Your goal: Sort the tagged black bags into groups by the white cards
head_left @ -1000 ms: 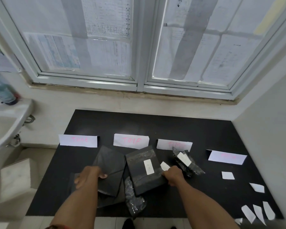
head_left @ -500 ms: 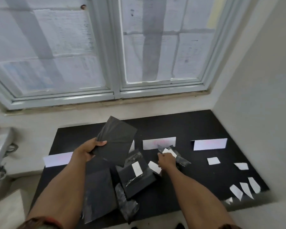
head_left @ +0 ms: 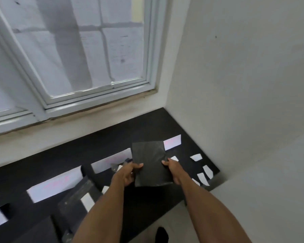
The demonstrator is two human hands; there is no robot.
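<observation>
The black table [head_left: 60, 158] crossed the lower frame, white cards [head_left: 54, 186] in a row along it and a tagged bag [head_left: 72, 202] lying at lower left. Right of centre a black bag [head_left: 150, 163] was held above the table, the left hand [head_left: 128, 174] pinching its left edge, the right hand [head_left: 172, 170] its right edge. No tag showed on the facing side; the step looked like checking it, and next it probably needed turning over, then laying by its matching card. White slips [head_left: 201, 178] lay at far right.
</observation>
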